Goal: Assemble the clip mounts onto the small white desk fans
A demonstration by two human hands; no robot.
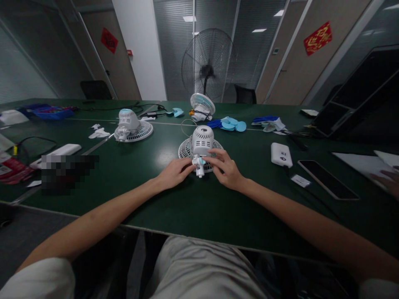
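Observation:
A small white fan [203, 139] lies grille-down on the green table in front of me, its vented motor housing pointing up. From the near side of the housing sticks out a white neck joint [200, 169] with a light-blue part on it. My left hand [175, 172] pinches this joint from the left with thumb and fingers. On the other side, my right hand [229, 170] has its fingertips on the joint and its light-blue part, with the index finger raised near the housing. The fingertips partly hide the joint.
A second small fan [128, 124] lies grille-down at left, and a third [202, 107] stands farther back. Light-blue fan blades [233, 123] lie behind my fan. At right are a white power bank [281, 155] and a phone [328, 179]. Another person's hand [388, 177] shows at the right edge.

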